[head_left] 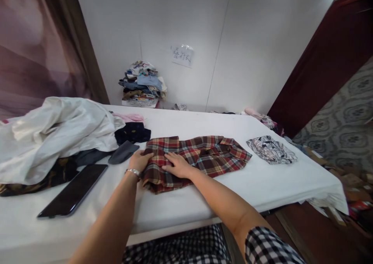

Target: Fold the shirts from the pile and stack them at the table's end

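The plaid shirt is laid flat on the white bench, its long axis running from the left hand out past the right hand. Both hands are pressed open, palms down, on the shirt's near-left end, close together; nothing is clamped. Most of the cloth lies beyond the right hand. A dark tablet rests left of the left hand.

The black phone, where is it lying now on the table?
In the head view the black phone lies flat on the white table, at its near left, left of the left hand and in front of the pile of white cloth.
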Tool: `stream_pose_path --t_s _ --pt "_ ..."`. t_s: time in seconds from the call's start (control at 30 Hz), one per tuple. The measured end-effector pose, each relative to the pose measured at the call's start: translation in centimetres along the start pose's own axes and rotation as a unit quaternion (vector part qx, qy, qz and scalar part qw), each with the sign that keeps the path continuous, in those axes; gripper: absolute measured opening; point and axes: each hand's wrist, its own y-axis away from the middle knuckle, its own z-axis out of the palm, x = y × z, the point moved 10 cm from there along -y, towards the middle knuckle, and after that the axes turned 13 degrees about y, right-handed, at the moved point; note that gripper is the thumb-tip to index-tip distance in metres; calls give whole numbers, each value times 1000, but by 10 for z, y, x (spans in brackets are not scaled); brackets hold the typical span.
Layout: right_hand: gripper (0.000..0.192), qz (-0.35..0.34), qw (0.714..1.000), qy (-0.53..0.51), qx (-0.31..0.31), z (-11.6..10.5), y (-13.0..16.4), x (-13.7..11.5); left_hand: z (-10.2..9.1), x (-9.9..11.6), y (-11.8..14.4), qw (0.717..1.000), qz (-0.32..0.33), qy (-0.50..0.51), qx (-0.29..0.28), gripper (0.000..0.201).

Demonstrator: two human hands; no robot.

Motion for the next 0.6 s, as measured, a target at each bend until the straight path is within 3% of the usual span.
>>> stream_pose_path --t_s 0.1,0.2,0.3,0.4,0.5,0.6 --pt "69 27 998 24 59 -32 3 16 0 -12 4 999 -37 17 -9 10" --pt "69 99 983 116 107 -69 15 55 2 -14 6 998 -47 36 -4 10" --pt "71 176 970 165 30 -65 32 104 4 -13 6 998 -48 42 -4 12" --pt "75 210 963 164 -25 -47 43 132 5 -13 4 998 -43 37 -10 15" --pt "74 211 968 136 -18 -48 41 142 5 -17 0 998 -42 36 -10 16" --pt "73 238 962 130 30 -74 40 159 6 -25 -8 998 -47 41 -12 18"
